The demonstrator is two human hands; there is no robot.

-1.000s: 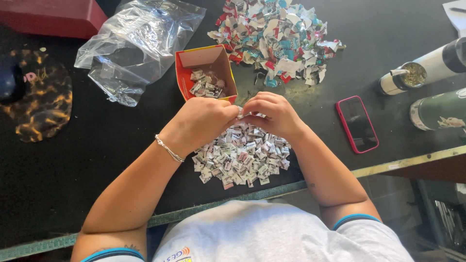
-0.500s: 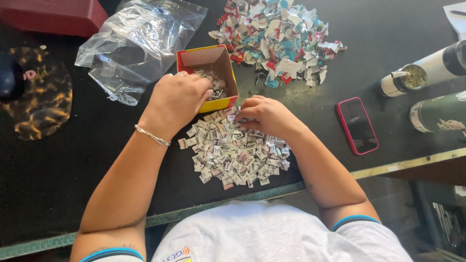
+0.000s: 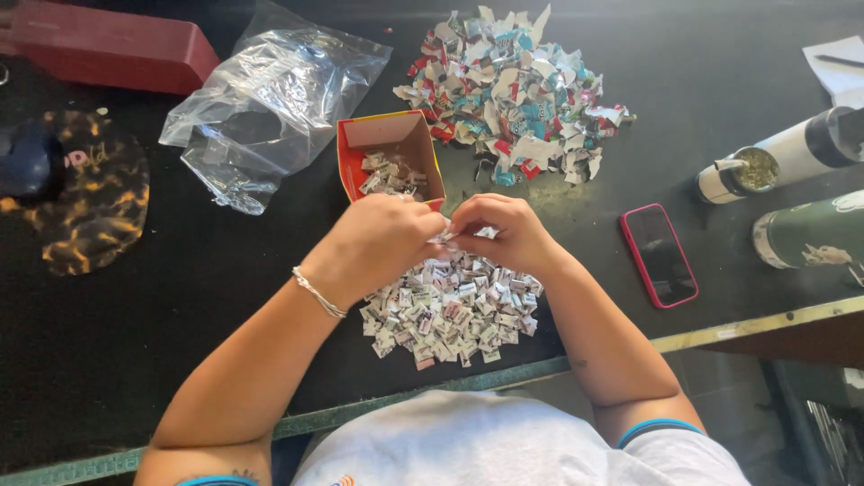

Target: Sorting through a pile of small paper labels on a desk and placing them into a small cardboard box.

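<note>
My left hand [image 3: 378, 243] and my right hand [image 3: 504, 232] meet above a heap of small folded paper pieces [image 3: 450, 310] on the dark table. Their fingertips pinch one small paper piece [image 3: 445, 238] between them. Just beyond the hands stands a small red and orange paper box [image 3: 387, 144], open on top, with several folded pieces inside. A thin bracelet sits on my left wrist.
A larger pile of torn coloured paper scraps [image 3: 513, 90] lies behind the box. A crumpled clear plastic bag [image 3: 270, 103] lies at left, a red box [image 3: 117, 49] at far left. A red-cased phone [image 3: 659, 255] and two bottles [image 3: 783, 162] are at right.
My left hand has drawn back from the small box to meet my right hand over the heap. Both hands now hold a small piece together.
</note>
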